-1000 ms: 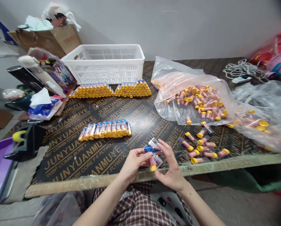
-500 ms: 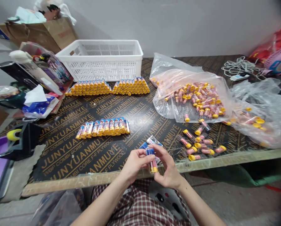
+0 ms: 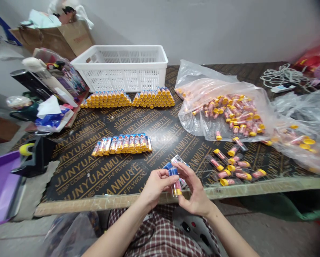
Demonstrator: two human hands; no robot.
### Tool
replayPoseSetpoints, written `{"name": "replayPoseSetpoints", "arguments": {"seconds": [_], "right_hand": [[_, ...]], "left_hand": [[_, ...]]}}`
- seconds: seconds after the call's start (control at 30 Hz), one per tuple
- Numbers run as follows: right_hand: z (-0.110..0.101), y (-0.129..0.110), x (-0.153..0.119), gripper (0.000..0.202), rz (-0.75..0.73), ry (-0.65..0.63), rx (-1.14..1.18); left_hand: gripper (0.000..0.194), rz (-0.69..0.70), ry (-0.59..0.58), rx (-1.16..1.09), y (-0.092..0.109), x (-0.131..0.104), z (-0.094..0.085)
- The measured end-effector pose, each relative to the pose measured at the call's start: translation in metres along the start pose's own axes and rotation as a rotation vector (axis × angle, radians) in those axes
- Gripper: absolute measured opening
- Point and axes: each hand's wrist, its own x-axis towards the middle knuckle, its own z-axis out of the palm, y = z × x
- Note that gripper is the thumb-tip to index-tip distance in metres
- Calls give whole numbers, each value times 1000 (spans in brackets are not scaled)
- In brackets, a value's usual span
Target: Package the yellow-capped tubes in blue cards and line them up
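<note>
A blue strip now lies over the top of the tube between my hands

Starting at the left edge of the tabletop (image 3: 149, 125), I have a tape dispenser (image 3: 36, 159). Along the back edge stands a white basket (image 3: 128, 76), with a left stack of tubes (image 3: 106, 99) and a right stack of tubes (image 3: 154, 98) just in front of it, yellow ends toward me. Nearer, left of centre, lies a row of tubes (image 3: 124, 144) in blue-topped printed wraps, the same as a second ago.

Over the front edge, right of centre, my left hand (image 3: 156, 187) pinches the yellow-capped tube (image 3: 176, 185) between thumb and fingers. My right hand (image 3: 193, 194) curves round its other side, index fingertip by the top, thumb near the cap; I can't tell how firmly it grips. A second ago the pink tube was bare up to my fingers; now the blue strip (image 3: 173, 172) covers its upper end. I'd judge it partly covered, closer in look to the row; whether the strip goes all round is hidden. Printed sheets (image 3: 178, 159) show just behind my fingers.

Farther right, loose tubes (image 3: 244, 176) lie near the front edge, unmoved. Behind them spreads a clear bag (image 3: 224, 87) of tubes, with another bag (image 3: 304, 103) toward the right edge and a white cable (image 3: 278, 75) by the back right corner.
</note>
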Motion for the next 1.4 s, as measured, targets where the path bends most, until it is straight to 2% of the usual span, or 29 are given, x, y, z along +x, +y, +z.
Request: {"name": "replayPoseSetpoints", "arguments": {"seconds": [0.07, 0.1, 0.13, 0.2, 0.23, 0.33, 0.37, 0.43, 0.53, 0.6, 0.63, 0.7, 0.73, 0.77, 0.8, 0.9, 0.97, 1.03, 1.17, 1.4], "right_hand": [[-15, 6, 5, 85, 38, -23, -117], [-27, 15, 6, 86, 54, 2, -221], [-41, 27, 8, 83, 65, 97, -335], [-74, 62, 7, 72, 122, 293, -604], [-90, 81, 6, 68, 146, 342, -723], [-126, 129, -4, 55, 190, 323, -986], [-131, 138, -8, 50, 175, 306, -1036], [-133, 144, -14, 42, 117, 271, -1088], [-122, 136, -18, 41, 57, 243, -1092], [-115, 126, -19, 39, 60, 237, -1069], [-113, 122, -19, 37, 70, 232, -1050], [-110, 114, -18, 31, 111, 210, -1018], [-110, 110, -17, 29, 138, 200, -1012], [-110, 107, -15, 27, 166, 190, -1013], [-110, 105, -14, 26, 193, 181, -1021], [-109, 99, -10, 22, 243, 166, -1062], [-107, 96, -8, 20, 266, 171, -1085], [-106, 91, -9, 22, 287, 186, -1104], [-106, 80, -16, 25, 325, 206, -1141], [-104, 76, -22, 25, 388, 244, -1182]], "left_hand": [[36, 66, 78, 50, 11, 2, -10], [36, 130, 142, 99, 20, 3, -19], [35, 208, 221, 160, 31, 4, -31], [35, 381, 411, 296, 59, 5, -61], [35, 456, 512, 365, 74, 6, -77], [38, 590, 839, 657, 112, 9, -124], [39, 597, 928, 799, 121, 12, -137], [40, 561, 1018, 1056, 133, 19, -155], [41, 476, 993, 1287, 137, 27, -165], [42, 479, 1017, 1349, 135, 27, -163], [44, 523, 1056, 1350, 132, 26, -159], [43, 671, 1122, 1283, 122, 22, -145], [41, 742, 1104, 1229, 113, 21, -135], [38, 782, 1031, 1173, 102, 20, -123], [35, 780, 908, 1129, 89, 20, -111], [29, 604, 454, 1110, 43, 25, -71], [27, 493, 322, 1177, 16, 31, -51], [24, 425, 305, 1224, -1, 38, -39], [16, 387, 312, 1186, -7, 43, -33], [14, 452, 263, 1207, -8, 36, -28]]}}
